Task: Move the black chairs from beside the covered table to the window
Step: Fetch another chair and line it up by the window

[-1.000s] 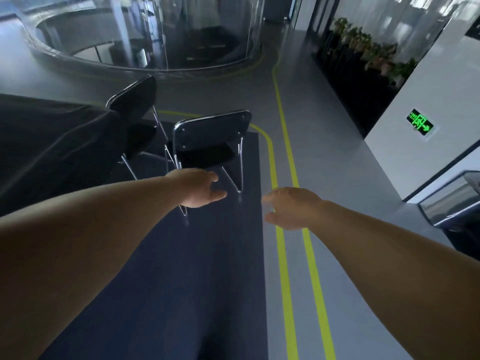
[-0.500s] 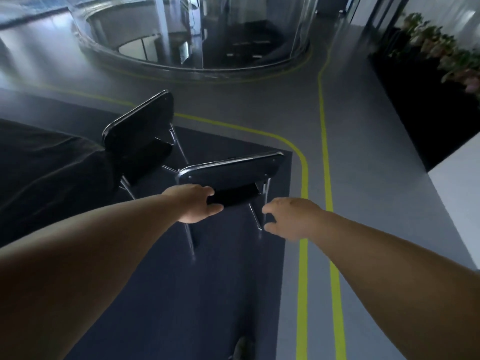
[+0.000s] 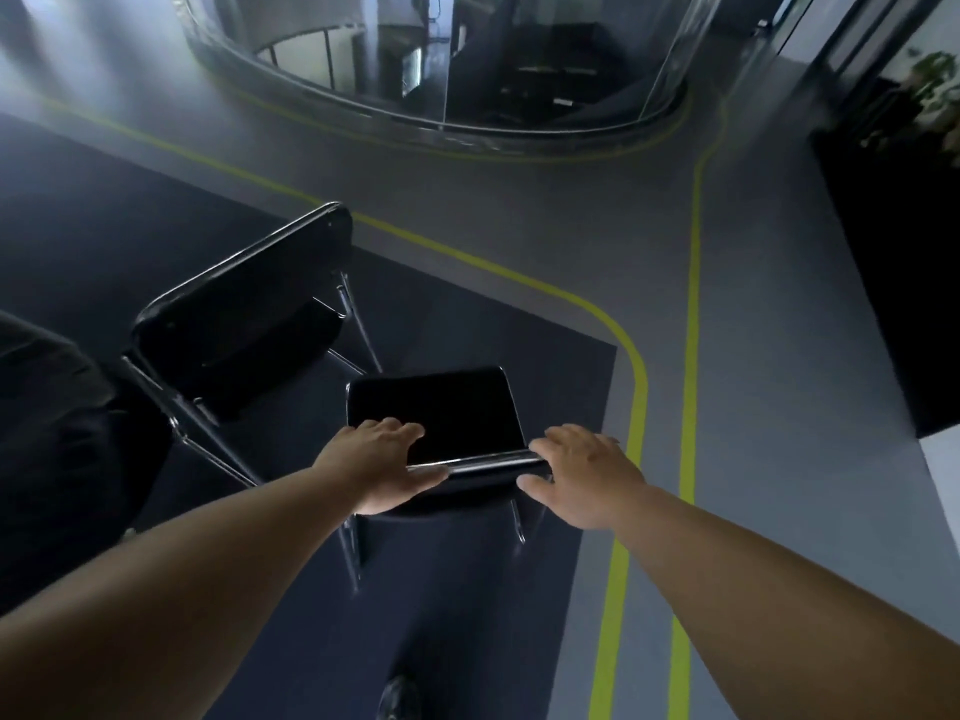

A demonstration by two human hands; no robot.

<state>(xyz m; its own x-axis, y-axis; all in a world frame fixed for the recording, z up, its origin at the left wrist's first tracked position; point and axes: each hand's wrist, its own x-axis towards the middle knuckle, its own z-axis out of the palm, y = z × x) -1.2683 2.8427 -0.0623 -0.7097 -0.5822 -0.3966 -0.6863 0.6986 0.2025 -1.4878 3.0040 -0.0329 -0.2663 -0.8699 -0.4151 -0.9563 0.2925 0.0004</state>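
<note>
Closing in, the left hand (image 3: 379, 467) and right hand (image 3: 582, 475) now grip the backrest top of the nearer black chrome-legged chair (image 3: 441, 413), starting the pick-up; a level lift seems next.

Dark blue carpet (image 3: 467, 615), yellow floor lines (image 3: 690, 356), curved glass railing (image 3: 467, 127), black planter with greenery (image 3: 893, 252)

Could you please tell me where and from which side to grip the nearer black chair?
Take the nearer black chair by its top rail, from behind, one hand near each end: the rail faces the person and is slim enough to wrap. The left hand and right hand grip it.
</note>
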